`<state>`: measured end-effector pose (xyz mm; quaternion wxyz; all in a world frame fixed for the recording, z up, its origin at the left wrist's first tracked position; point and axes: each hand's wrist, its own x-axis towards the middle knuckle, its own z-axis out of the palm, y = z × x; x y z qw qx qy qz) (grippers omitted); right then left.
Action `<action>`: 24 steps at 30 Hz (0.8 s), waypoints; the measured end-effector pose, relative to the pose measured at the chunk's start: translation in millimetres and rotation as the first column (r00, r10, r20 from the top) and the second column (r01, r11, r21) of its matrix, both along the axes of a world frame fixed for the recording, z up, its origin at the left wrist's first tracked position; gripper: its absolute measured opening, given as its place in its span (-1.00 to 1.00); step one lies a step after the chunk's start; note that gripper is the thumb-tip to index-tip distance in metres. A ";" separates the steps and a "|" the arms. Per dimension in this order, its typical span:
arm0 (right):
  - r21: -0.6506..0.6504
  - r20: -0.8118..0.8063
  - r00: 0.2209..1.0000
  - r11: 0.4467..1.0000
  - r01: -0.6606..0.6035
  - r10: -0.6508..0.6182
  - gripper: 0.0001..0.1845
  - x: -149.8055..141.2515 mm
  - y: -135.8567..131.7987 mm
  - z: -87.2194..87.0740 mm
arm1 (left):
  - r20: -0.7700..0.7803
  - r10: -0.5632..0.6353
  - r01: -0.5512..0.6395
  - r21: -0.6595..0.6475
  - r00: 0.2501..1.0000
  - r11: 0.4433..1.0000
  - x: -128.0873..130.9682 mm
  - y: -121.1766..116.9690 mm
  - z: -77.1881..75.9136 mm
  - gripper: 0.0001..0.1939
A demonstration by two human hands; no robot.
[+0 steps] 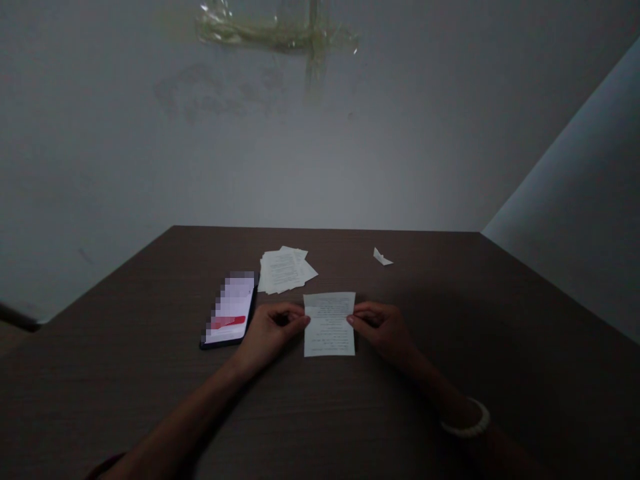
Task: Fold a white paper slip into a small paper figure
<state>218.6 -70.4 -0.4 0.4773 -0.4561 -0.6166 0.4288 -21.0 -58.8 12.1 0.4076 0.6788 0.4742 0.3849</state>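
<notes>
Between my two hands is a small sheet of printed paper [330,327], nearly square, with its lines of text facing me. My left hand [275,327] pinches its left edge, thumb on top and fingers behind. On the opposite edge, my right hand [380,327] has the same kind of pinch. The fingertips behind the paper are partly hidden. Just beyond my left hand lies a loose pile of similar printed papers [283,270]. A phone [230,310] with a lit, partly blurred screen rests left of that hand.
A small folded white paper piece [383,257] sits toward the back right of the dark wooden table [330,420]. Behind the table's far edge rises a grey wall [325,153] with strips of shiny tape [280,37] near the top.
</notes>
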 end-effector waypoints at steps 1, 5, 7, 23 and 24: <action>-0.001 -0.007 1.000 1.000 0.004 -0.004 -0.85 0.1 0.3 -0.6 | 0.004 0.003 -0.003 -0.003 1.000 1.000 -0.1 0.5 -1.1 -0.79; -0.002 0.000 1.000 1.000 -0.018 0.018 -0.86 0.9 0.3 0.2 | 0.029 0.021 -0.021 0.001 0.999 1.000 -0.1 0.0 -0.8 -0.77; -0.002 0.022 0.999 0.999 -0.032 0.032 -0.87 1.3 0.1 1.1 | 0.041 0.026 -0.026 0.001 0.999 1.000 -0.1 -1.4 1.2 -0.77; 0.211 0.272 0.949 0.972 0.102 -0.158 -0.85 4.0 0.9 -5.7 | -0.413 -0.061 0.306 0.560 0.909 0.770 -5.2 -14.1 2.2 -0.47; 0.225 0.297 0.940 0.969 0.099 -0.165 -0.84 4.9 1.6 -7.1 | -0.459 -0.079 0.358 0.562 0.885 0.745 -5.6 -15.1 1.4 -0.42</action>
